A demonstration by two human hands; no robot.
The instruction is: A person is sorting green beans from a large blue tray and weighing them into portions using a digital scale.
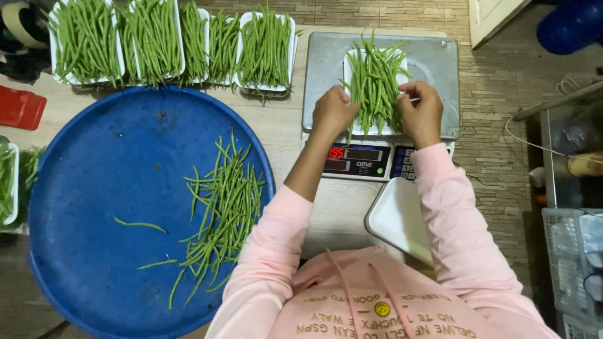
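Green beans lay long and thin in a white tray on the scale. The left hand and right hand pinched them with their fingers. Five filled trays sat behind. Loose beans waited on the blue tub, beside an empty tray.

A bunch of long green beans lies lengthwise in a white tray, upper middle of the frame. The tray sits on the steel scale. Some bean tips stick out over its far edge.
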